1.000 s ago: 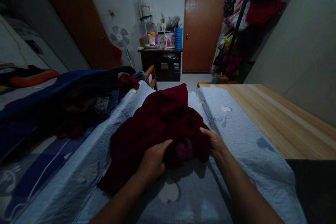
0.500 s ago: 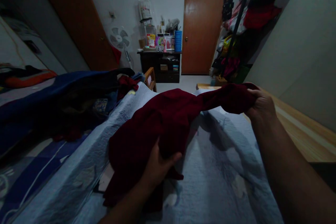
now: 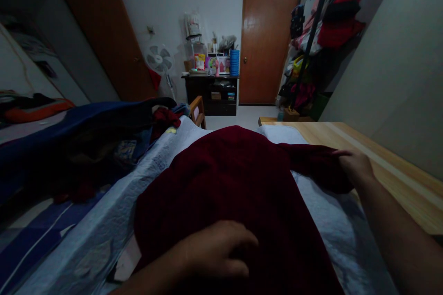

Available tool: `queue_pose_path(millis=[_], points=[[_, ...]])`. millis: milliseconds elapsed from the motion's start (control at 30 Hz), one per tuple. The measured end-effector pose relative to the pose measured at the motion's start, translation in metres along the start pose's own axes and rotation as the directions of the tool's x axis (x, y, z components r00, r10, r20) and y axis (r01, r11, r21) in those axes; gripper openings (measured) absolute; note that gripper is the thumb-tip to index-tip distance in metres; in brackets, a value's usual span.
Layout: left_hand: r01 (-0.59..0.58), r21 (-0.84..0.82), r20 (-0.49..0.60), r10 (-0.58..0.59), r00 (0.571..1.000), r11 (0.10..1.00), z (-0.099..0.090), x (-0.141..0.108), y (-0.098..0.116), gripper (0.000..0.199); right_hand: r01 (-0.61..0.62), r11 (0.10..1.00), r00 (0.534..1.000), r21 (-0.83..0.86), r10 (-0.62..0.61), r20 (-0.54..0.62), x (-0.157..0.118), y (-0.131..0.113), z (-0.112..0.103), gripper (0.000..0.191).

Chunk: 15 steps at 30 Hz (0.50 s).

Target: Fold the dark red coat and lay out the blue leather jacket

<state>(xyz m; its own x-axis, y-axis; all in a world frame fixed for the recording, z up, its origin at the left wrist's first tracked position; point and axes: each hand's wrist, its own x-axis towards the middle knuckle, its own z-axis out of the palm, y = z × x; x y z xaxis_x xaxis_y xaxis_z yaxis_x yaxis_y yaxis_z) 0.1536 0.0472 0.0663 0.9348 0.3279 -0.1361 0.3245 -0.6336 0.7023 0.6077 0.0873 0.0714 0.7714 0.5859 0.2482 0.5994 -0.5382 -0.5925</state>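
While the right hand (image 3: 356, 168), in the head view, pinched the sleeve (image 3: 311, 159) between its fingers, the left hand (image 3: 221, 245) hung loosely open above the garment (image 3: 224, 179), touching or not unclear. Beneath the garment lay the cloth (image 3: 119, 212); a hard sleeve tug risked dragging both askew.

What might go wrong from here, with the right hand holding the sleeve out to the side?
If the right hand tugs harder on the sleeve, the dark red top could skew, as the left hand seems not to grip it. The pale flat thing at the top's left edge might get dragged or bent. In this dim light, creases could go unnoticed.
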Motion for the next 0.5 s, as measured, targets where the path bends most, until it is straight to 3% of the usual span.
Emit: queue_pose_path(millis=[67,100,167,233,300,367,433,500], points=[[0.071,0.032,-0.226,-0.062,0.972,0.997,-0.037,0.002,-0.026,0.036,0.02,0.963,0.999,-0.269,-0.01,0.038,-0.003,-0.004,0.005,0.025],[0.143,0.05,-0.362,-0.115,0.925,0.988,-0.056,0.004,-0.043,0.033,0.054,0.929,0.999,-0.365,-0.052,0.016,-0.006,-0.011,0.009,0.026],[0.272,0.129,-0.536,-0.164,0.828,0.954,-0.094,0.011,-0.086,0.032,0.228,0.836,0.967,-0.499,-0.254,0.016,-0.01,-0.031,0.021,0.032],[0.469,0.189,-0.661,-0.242,0.711,0.863,-0.126,0.019,-0.129,0.032,0.41,0.768,0.908,-0.492,-0.395,0.139,-0.013,-0.056,0.04,0.035],[0.662,0.167,-0.739,-0.352,0.575,0.731,-0.15,0.028,-0.165,0.044,0.53,0.762,0.845,-0.371,-0.438,0.307,-0.016,-0.081,0.062,0.04],[0.762,0.14,-0.765,-0.42,0.489,0.632,-0.163,0.037,-0.191,0.065,0.543,0.799,0.817,-0.26,-0.429,0.386,-0.017,-0.101,0.084,0.049],[0.803,0.101,-0.746,-0.49,0.452,0.587,-0.169,0.045,-0.206,0.087,0.514,0.825,0.813,-0.237,-0.379,0.442,-0.019,-0.114,0.103,0.059],[0.806,0.051,-0.694,-0.559,0.453,0.59,-0.171,0.054,-0.215,0.098,0.53,0.812,0.787,-0.245,-0.364,0.499,-0.019,-0.121,0.117,0.057]])
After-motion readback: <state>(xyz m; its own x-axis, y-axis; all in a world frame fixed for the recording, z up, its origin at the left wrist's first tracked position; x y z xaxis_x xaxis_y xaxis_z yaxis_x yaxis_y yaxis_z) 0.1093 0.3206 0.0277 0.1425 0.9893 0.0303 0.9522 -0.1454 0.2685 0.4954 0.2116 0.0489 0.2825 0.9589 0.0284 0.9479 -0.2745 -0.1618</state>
